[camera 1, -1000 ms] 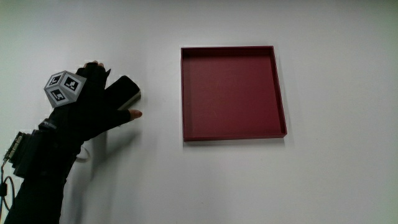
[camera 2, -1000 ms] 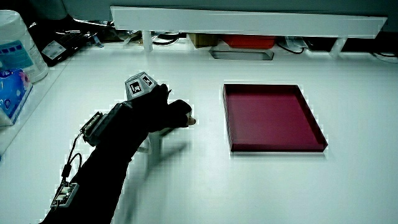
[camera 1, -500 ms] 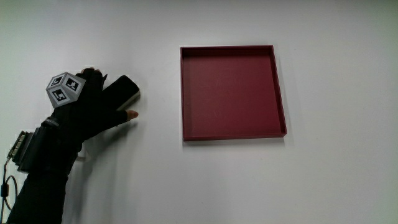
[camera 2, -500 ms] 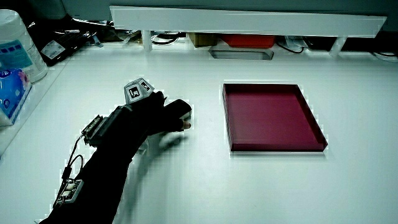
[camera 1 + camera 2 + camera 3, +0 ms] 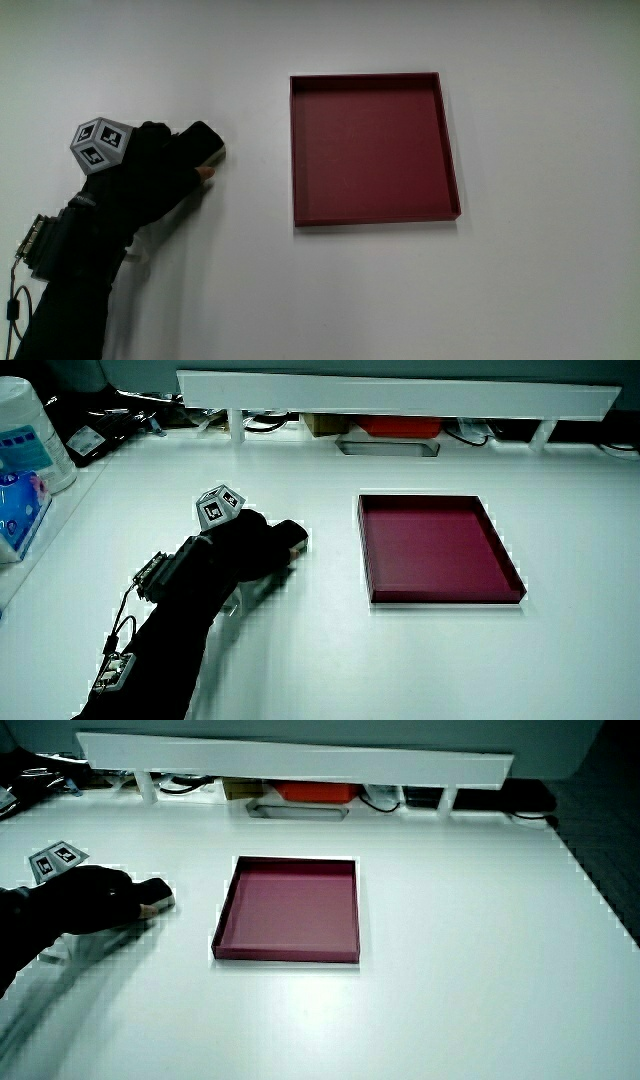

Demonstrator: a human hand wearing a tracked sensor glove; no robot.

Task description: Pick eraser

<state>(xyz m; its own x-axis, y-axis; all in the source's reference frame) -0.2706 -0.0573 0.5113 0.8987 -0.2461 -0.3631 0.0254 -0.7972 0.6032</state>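
The eraser is a dark block lying on the white table beside the dark red tray. The gloved hand lies over it, fingers curled around it and thumb pressed against its side nearer the person. Only the eraser's end toward the tray shows past the fingers. In both side views the hand rests low on the table with the eraser's tip sticking out toward the tray. The patterned cube sits on the hand's back.
A low white partition runs along the table's edge farthest from the person. A wipes canister and a blue packet stand at the table's edge, farther from the tray than the hand. The tray holds nothing.
The thumb has swung in from its spread position and now presses the eraser; the fingers have curled down around it. The eraser and tray have not moved.
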